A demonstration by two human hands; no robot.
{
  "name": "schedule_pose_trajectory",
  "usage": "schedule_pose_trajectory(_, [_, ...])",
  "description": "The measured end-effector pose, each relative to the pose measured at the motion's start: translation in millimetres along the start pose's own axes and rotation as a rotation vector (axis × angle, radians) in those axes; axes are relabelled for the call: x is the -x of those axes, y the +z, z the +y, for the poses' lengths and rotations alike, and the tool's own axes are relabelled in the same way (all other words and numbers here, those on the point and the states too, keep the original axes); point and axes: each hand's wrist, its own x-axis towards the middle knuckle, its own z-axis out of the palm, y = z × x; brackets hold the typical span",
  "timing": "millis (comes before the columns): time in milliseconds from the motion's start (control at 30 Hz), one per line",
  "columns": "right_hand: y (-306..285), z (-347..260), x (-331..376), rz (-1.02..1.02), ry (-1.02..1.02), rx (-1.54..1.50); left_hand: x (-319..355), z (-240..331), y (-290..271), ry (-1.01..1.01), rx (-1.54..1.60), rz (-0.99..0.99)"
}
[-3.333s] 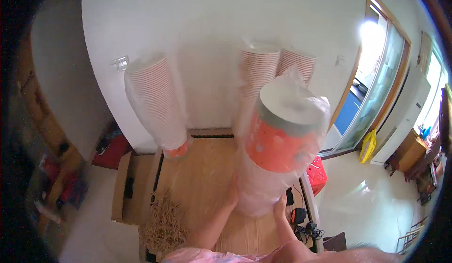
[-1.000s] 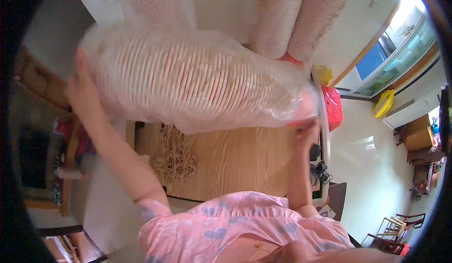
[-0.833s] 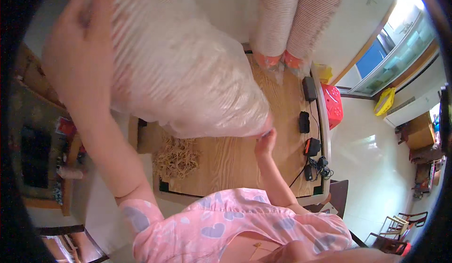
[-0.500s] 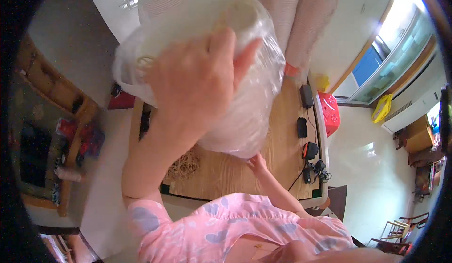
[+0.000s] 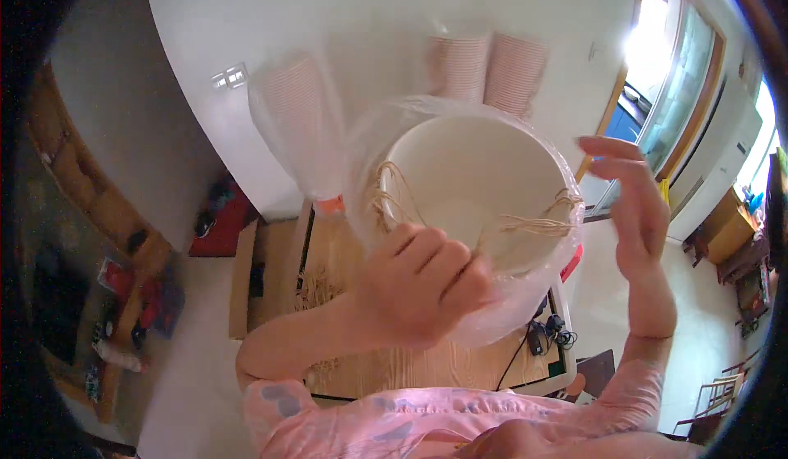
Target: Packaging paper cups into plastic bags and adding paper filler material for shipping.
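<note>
A white round bucket [image 5: 472,159] is tipped toward me in front of my chest, so its hollow inside shows. Beige twine loops [image 5: 538,225] hang at its left and right rim. Loose clear plastic film [image 5: 509,319] wraps its outside. My left hand [image 5: 431,282] is closed in a fist at the near rim; its fingertips are hidden. Raised beside the bucket's right edge, my right hand [image 5: 632,204] is apart from it, with fingers stretched and nothing in them.
Below is a wood-grain table [image 5: 410,369] with shredded straw-like filler [image 5: 316,282] and black cables [image 5: 554,334]. Bagged stacks of pinkish cups [image 5: 295,106] stand beyond, with more stacks [image 5: 517,69] behind the bucket. An open cardboard box [image 5: 275,254] sits at the left.
The bucket has come down and tilted so its opening faces me. My left hand has lowered with it. My right hand has left the bucket's underside and risen to the right.
</note>
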Motion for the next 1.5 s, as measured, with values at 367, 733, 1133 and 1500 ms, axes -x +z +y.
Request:
schedule_pose_trajectory(367, [38.8,-21.4,-34.8,-0.369,-0.361,0.301,10.2,-20.4,-16.9,0.053,-0.017,0.004])
schedule_pose_trajectory(733, [42.6,-30.2,9.0,-0.515,-0.752,0.517,34.9,-3.5,-24.9,0.019,0.126,-0.127])
schedule_pose_trajectory(1133, [19.0,-37.3,-17.6,-0.468,-0.533,0.519,25.6,-52.4,-47.5,-0.075,-0.006,-0.294])
schedule_pose_trajectory(1500, [13.7,-28.6,-94.8,-0.85,0.01,0.638,-42.1,-111.3,-18.4,-0.193,0.234,-0.518])
